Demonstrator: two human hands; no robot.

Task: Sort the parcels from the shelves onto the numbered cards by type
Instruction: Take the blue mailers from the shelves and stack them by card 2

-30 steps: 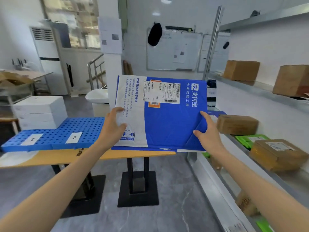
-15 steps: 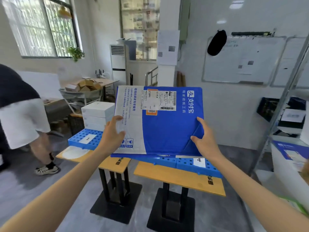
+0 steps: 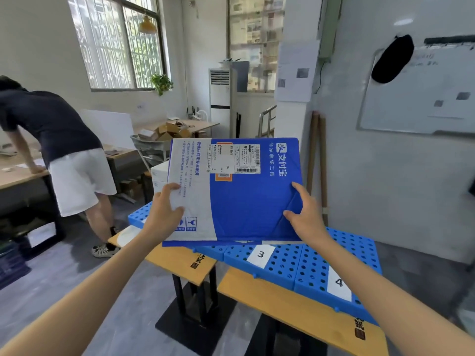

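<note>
Ahead of me a barred window (image 3: 115, 42) lights white walls (image 3: 372, 191); a whiteboard (image 3: 424, 98) hangs right, grey floor (image 3: 64, 278) below, a desk (image 3: 15, 176) left.

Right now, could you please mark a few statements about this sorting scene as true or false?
1. The left hand and right hand hold the parcel. True.
2. The parcel lies flat on card 3. False: it is held up, tilted, and card 3 shows uncovered.
3. A box sits on card 4. False: card 4 is bare.
4. A person leans on a desk at the left. True.
</note>
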